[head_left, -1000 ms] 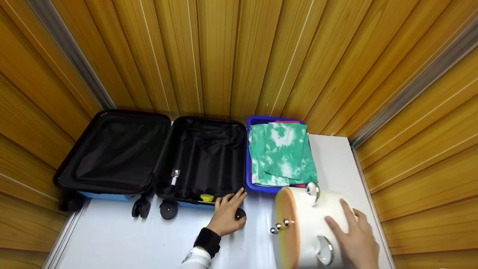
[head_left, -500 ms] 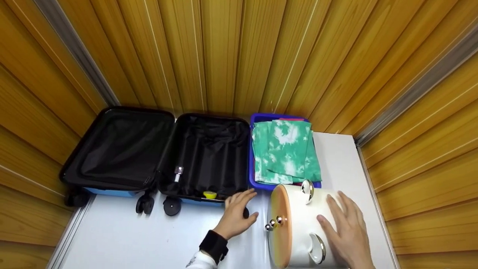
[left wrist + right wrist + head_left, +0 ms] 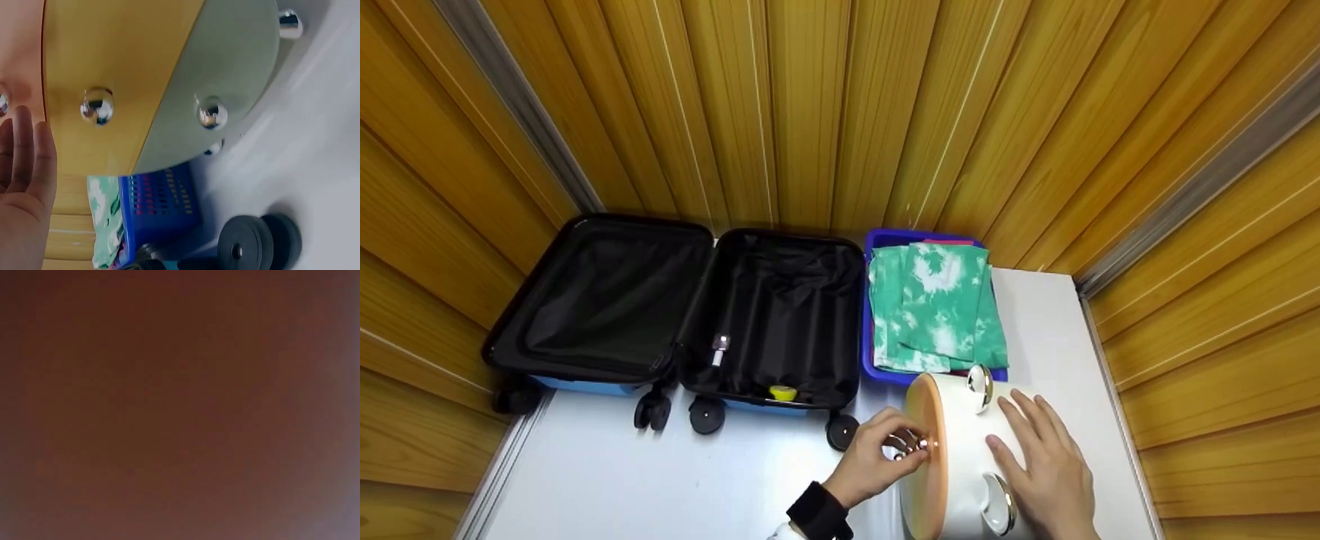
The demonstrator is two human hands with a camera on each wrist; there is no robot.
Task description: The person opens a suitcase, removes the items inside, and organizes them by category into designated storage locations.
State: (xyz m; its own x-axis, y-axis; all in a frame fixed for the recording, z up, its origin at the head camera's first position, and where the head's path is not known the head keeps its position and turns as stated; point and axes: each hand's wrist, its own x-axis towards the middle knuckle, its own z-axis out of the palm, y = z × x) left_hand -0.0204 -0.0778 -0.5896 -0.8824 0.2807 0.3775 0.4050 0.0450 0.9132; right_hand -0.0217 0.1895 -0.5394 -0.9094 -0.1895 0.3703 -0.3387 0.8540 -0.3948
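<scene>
A white rounded drawer cabinet with shiny ear-like pieces on top stands at the front right in the head view. Its front carries pink, yellow and green drawer faces, each with a chrome knob. My left hand curls thumb and fingers round the topmost knob; in the left wrist view its fingers reach the pink face. My right hand rests on the cabinet's top with fingers spread. The right wrist view is dark and blurred.
An opened black-lined suitcase lies at the left, holding a yellow item near its front edge. A blue basket of folded green-and-white cloth stands behind the cabinet. Wood-patterned walls enclose the white surface.
My left hand has left the suitcase's front corner, moved right and taken hold of the top knob. The cabinet has shifted slightly left; my right hand has stayed on it.
</scene>
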